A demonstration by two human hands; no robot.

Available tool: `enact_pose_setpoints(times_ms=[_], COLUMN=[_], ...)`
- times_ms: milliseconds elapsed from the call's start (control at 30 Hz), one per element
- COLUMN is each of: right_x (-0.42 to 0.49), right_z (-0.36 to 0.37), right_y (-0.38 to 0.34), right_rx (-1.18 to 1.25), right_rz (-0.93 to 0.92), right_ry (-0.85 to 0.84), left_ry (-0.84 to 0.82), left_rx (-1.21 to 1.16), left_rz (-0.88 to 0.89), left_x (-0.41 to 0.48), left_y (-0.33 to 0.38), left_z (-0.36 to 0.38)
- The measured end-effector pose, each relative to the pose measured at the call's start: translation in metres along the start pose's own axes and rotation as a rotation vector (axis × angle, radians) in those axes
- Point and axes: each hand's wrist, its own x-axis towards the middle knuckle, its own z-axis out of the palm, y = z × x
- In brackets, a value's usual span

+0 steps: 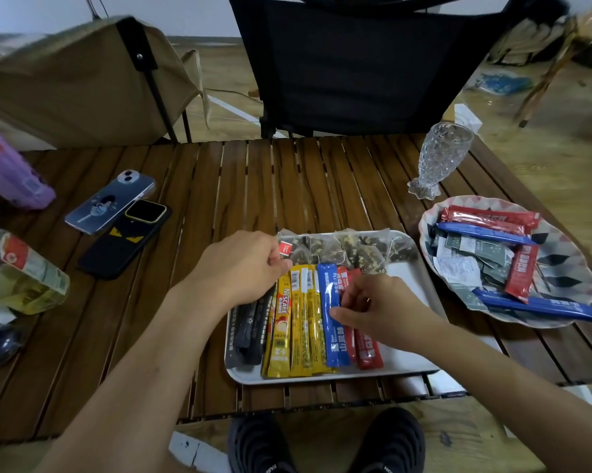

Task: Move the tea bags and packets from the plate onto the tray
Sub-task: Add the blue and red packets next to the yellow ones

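Packets and tea bags: stock split between two holders on a slatted table. Leftmost, off-task: two phones. Next, left hand, at the tray's far left corner, fingers curled and apparently pinching a small red tag of a tea bag. Tray, white, centre: tea bags in a row along the far edge; below them, side by side, black sticks, yellow sticks, one blue stick, red sticks. Right hand, over the tray's middle, thumb and fingers closed on the blue stick at about mid-length, the stick lying flat in line with its neighbours. Plate, far right, well apart from both hands: red and blue sticks and grey sachets heaped loosely, not yet moved. Handling, as judged: all items light; sticks glossy, likely slippery and bendable, best pinched across the middle; sachets flat and thin, best lifted by an edge; tea bags soft mesh, easily crushed or torn, best taken by the string or tag. A glass stands just behind the plate, liable to tip on a careless reach.
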Motion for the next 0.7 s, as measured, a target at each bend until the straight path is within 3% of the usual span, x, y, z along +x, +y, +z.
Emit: enact_pose_setpoints(times_ms=[333,700], right_x=[-0.001,-0.001], right_z=[0.003,-0.014], right_y=[0.000,0.000], right_rx=[-0.074,0.065], right_rz=[-0.051,-0.083], right_ry=[0.002,-0.064], left_ry=[-0.009,0.020], left_rx=[-0.006,0.025], left_rz=[-0.005,0.026], left_x=[-0.001,0.002], left_y=[0.001,0.004], left_z=[0.000,0.005])
